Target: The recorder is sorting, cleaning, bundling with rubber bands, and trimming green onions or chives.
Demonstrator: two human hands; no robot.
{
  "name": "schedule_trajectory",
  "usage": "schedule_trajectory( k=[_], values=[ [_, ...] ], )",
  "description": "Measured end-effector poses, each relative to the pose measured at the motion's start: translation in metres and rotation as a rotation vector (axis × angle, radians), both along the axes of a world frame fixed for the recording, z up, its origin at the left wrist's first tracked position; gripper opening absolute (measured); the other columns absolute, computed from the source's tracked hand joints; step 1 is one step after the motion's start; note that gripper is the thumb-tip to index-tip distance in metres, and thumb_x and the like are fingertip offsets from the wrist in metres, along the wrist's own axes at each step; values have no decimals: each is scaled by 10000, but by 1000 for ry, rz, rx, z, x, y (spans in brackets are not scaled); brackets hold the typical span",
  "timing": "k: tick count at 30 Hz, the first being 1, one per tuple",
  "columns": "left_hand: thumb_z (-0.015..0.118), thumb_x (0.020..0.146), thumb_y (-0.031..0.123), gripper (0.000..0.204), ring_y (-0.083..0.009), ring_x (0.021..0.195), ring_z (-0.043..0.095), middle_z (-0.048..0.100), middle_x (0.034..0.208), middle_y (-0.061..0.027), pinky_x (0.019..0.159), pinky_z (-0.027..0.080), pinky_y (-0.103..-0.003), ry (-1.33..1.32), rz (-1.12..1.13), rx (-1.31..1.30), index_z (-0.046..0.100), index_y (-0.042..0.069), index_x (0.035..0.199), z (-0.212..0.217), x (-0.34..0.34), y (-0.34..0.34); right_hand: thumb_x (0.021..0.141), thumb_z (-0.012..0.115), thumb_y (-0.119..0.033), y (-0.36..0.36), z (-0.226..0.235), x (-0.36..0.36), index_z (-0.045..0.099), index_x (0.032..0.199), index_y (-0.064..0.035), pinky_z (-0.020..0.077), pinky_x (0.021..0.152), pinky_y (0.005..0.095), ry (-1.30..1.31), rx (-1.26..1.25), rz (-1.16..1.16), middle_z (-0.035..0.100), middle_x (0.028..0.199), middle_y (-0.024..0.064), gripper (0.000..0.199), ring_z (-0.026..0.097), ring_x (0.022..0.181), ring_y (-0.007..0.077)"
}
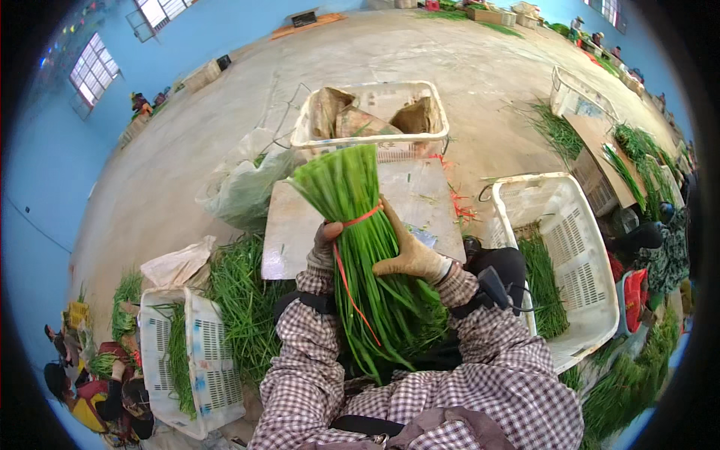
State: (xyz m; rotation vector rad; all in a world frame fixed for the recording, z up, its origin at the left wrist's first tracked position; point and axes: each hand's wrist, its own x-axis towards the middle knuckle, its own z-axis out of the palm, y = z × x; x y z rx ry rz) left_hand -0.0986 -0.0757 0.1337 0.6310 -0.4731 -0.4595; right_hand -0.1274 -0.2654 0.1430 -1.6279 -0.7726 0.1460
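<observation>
The grip of the left hand (324, 246) is closed on the left edge of a bundle (369, 247) of long green stalks, its thumb up beside a red band (362, 217) and its other fingers mostly hidden behind. The right hand (415, 257) lies spread against the opposite side: thumb stretched leftward across the stalks, forefinger reaching up to the band. Both hands are gloved, and both forearms, in checked sleeves (306, 360), come forward from the person's body (487, 397), the hands turned in toward each other.

From where I stand, the bundle is held up over the near part of a pale table (289, 229) and back to the person's front. Its long axis runs away from the body, leaning a little to the left; the blunt, fanned ends point to the far side, toward a white crate (409, 150), while the loose, thinner ends trail back and slightly right. The band circles it nearer the blunt ends, one red tail slanting down across the stalks.
</observation>
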Motion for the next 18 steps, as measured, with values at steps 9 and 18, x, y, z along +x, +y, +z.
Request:
schedule_trajectory(
  k=[9,18],
  values=[
    [659,778,396,711,-204,1116,480,502,1220,-106,941,396,-331,-1,220,433,377,6,1301,-81,43,7,660,785,-217,-5,-107,37,183,1393,-17,325,999,329,747,250,76,414,1299,92,970,408,1170,193],
    [759,702,256,868,-219,1214,396,388,1350,-90,980,359,-394,461,139,417,262,71,1389,-173,7,10,632,801,-159,-9,-140,53,172,1402,-20,290,1023,336,1075,187,-32,373,1347,106,1004,362,1220,193]
  ],
)
